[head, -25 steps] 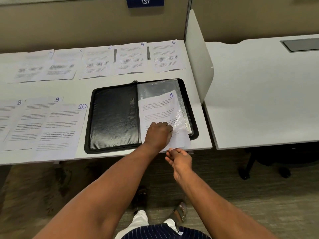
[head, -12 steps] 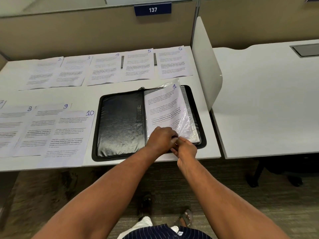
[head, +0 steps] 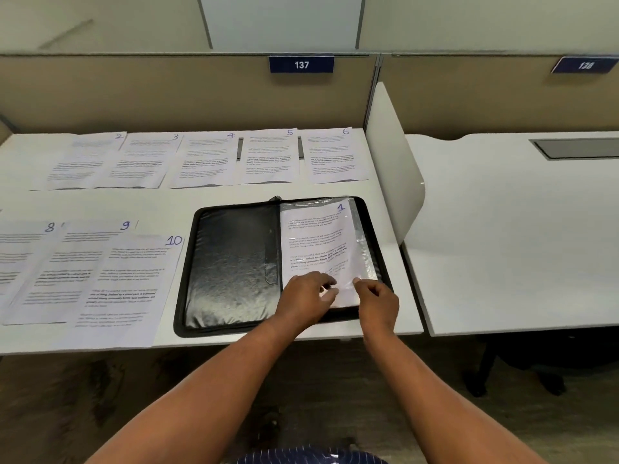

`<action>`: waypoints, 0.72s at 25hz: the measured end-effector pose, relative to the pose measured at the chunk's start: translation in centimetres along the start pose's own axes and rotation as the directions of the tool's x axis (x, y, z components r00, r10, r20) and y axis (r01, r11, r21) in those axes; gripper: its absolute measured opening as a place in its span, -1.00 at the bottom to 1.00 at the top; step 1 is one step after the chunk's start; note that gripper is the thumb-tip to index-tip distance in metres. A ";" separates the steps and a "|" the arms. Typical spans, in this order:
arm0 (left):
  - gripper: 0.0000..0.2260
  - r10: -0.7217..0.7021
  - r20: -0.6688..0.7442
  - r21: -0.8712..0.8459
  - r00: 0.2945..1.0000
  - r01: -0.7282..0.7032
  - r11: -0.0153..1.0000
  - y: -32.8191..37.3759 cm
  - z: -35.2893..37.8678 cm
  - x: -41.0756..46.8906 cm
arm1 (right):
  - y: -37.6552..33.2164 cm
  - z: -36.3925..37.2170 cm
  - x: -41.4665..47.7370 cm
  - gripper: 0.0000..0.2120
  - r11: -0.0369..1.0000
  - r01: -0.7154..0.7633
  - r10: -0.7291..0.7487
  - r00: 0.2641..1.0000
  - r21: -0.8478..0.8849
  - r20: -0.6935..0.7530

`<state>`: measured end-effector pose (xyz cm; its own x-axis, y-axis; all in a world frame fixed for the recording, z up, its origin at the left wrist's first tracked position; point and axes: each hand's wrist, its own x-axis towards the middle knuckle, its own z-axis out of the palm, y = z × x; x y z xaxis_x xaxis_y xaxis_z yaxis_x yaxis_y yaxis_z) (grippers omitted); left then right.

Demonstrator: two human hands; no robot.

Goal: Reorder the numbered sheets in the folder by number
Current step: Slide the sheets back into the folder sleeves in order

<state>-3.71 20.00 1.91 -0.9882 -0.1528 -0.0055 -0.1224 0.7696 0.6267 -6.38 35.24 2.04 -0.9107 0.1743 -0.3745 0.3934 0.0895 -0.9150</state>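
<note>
One sheet (head: 318, 242), marked 1, sits in the clear sleeve (head: 366, 259) on the right half of the open black folder (head: 231, 262). Left hand (head: 306, 299) presses its fingers on the sheet's bottom; right hand (head: 378, 301) pinches the sleeve just beside. Back row (head: 207, 162) on the worktop (head: 214, 197) reads 2–6, front-left row (head: 67, 272) 8, 9, 10. Partition: 137 sign (head: 301, 64), 128 sign (head: 584, 65).
</note>
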 end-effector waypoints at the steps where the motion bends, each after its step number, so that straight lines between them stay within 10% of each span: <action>1: -0.77 -0.057 -0.051 -0.057 0.997 0.054 0.997 0.0 -0.7 -0.1 | -0.4 0.5 -0.4 -0.95 0.997 0.070 -0.070 0.998 -0.033 0.008; 8: -0.67 -0.321 -0.156 -0.276 0.934 0.271 0.922 -1.6 -8.6 0.2 | -2.5 7.3 -5.1 -0.88 0.850 0.484 -0.405 0.853 -0.209 0.329; 18: -0.84 -0.398 -0.120 -0.433 0.910 0.313 0.845 -9.4 -15.3 -3.8 | -2.5 15.9 -9.4 -0.88 0.635 0.672 -0.492 0.732 -0.381 0.471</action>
<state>2.63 3.81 7.97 -0.8391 -0.5195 -0.1612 -0.3732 0.3341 0.8655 -0.84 17.74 5.49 -0.9195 -0.3785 0.1059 -0.3147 0.5477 -0.7752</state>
